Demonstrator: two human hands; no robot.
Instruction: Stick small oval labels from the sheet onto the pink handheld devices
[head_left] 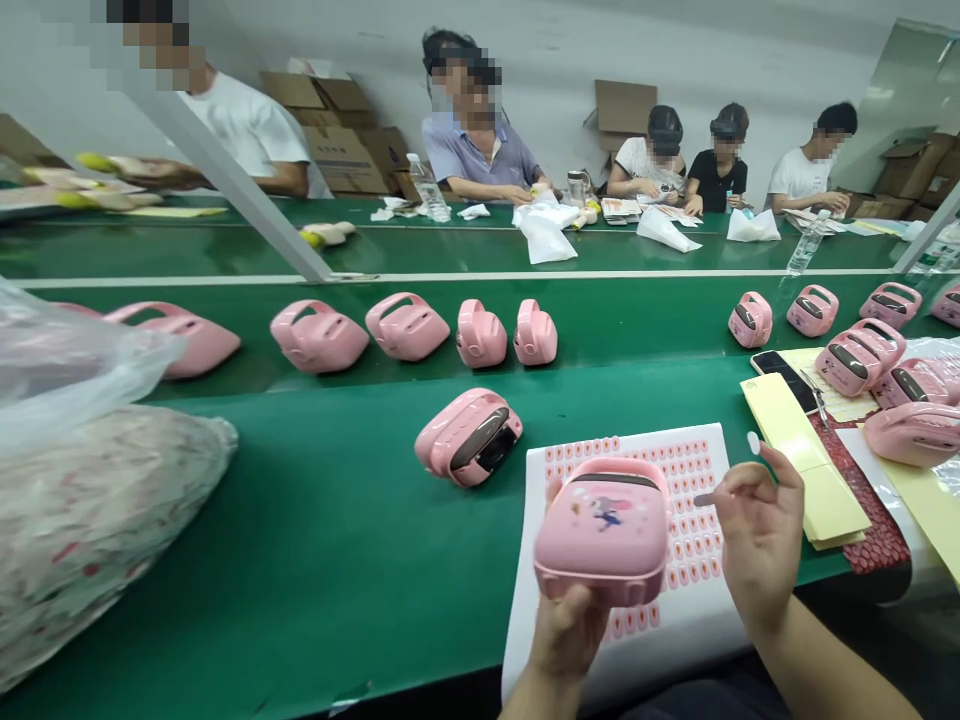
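Note:
My left hand (571,630) grips a pink plastic case with a carrying handle (604,540) from below, its front printed with a cartoon rabbit. To its right my right hand (761,530) is raised, thumb and forefinger pinching a small flat grey piece (703,499) whose kind I cannot make out. A small whitish oval sticker (754,442) sits at another fingertip of that hand. Beneath both hands lies a white sheet (540,600) with rows of small pink stickers. Another pink case (471,438), with a dark panel, rests left of the sheet.
More pink cases (405,328) stand in a row along the green table (300,560). A large plastic bag (97,530) fills the left side. Yellow cards (806,465), a phone (784,380) and further cases lie right. Several people sit across, behind a slanted metal post (247,190).

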